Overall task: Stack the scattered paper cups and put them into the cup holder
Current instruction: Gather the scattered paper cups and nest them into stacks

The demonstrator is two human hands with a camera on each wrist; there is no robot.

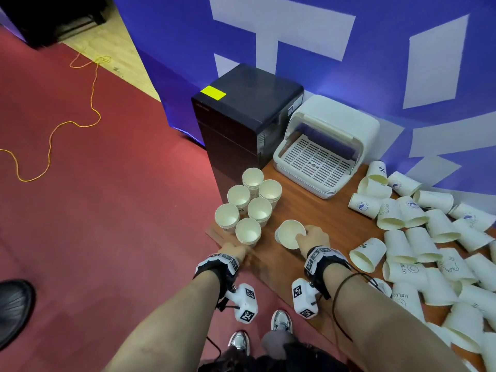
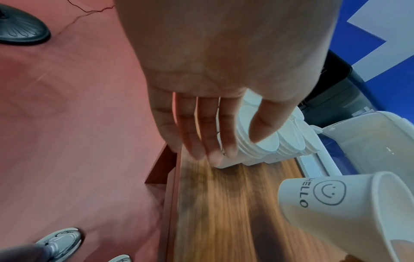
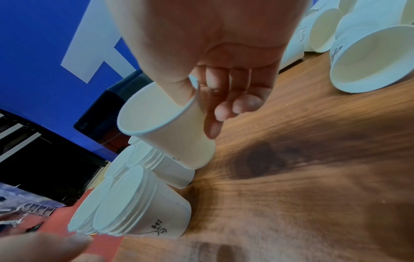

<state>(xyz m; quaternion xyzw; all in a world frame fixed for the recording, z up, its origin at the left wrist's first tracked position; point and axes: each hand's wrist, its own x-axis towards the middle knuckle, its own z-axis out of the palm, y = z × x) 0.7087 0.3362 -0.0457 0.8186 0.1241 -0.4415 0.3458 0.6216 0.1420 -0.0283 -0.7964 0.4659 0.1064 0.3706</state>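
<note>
1. Your right hand [image 1: 312,237] pinches a paper cup [image 1: 290,234] by its rim — thumb inside — just at 3 o'clock of the cup stacks [image 1: 248,208].
2. Your left hand [image 1: 234,252] — fingers straight, holding nothing — sits at their 6 o'clock.

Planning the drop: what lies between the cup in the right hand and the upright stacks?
Only bare wooden tabletop separates the held cup from the nearest stack, as the head view shows.

Event or exhibition booth: blue printed backdrop [image 1: 322,36], red carpet [image 1: 107,183], low wooden table [image 1: 330,226].
</note>
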